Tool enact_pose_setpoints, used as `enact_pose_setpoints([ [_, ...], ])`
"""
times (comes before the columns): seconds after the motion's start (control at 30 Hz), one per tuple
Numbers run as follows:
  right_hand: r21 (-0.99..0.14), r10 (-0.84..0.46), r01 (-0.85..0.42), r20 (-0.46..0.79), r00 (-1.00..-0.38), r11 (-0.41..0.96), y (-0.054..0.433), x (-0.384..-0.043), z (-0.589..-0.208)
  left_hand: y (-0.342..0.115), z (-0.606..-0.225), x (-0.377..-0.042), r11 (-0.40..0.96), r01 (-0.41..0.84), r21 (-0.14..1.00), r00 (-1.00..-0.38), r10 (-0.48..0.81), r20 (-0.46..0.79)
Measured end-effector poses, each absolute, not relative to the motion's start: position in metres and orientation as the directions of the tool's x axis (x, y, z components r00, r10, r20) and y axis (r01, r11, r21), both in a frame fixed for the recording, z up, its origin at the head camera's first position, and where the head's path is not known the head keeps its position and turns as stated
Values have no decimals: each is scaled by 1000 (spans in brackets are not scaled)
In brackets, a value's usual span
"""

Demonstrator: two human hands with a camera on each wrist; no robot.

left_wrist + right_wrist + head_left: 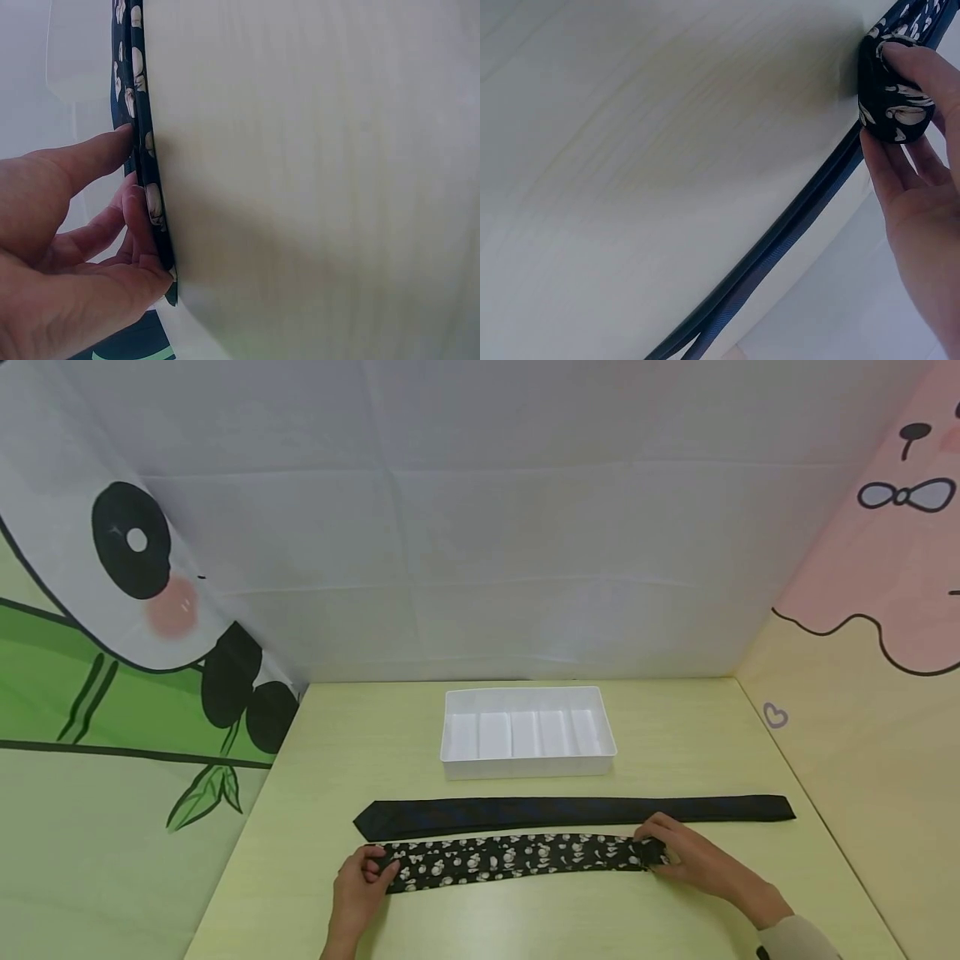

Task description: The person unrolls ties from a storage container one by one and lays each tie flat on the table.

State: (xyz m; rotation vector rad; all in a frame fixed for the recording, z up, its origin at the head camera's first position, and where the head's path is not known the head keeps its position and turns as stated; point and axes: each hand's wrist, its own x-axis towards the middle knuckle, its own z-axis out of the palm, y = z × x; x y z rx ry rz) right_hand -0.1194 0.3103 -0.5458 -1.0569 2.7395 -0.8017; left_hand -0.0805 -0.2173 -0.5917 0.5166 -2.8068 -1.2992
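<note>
A black necktie with a white print [510,856] lies across the front of the table. My left hand [358,893] pinches its left end between thumb and fingers; in the left wrist view the thumb and fingertips sit at the tie's folded edge [150,142]. At the other end my right hand [693,860] holds a bunched, rolled part of the tie [896,97], thumb on top and fingers beneath. Just behind it a plain dark necktie [525,812] is laid out straight, its pointed tip to the left.
A white plastic box [528,767] with several compartments stands behind the ties, in the middle of the table [360,735]. A white sheet [487,568] hangs at the back, and cartoon-printed panels [150,693] rise at both sides.
</note>
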Motion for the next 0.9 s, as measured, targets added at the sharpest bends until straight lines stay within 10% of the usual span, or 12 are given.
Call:
enact_pose_setpoints([
  [0.9,-468,-622,-572,59,-781,674,334,-118,-542,-219,-595,-81,613,-291,735,-948,-291,-132],
])
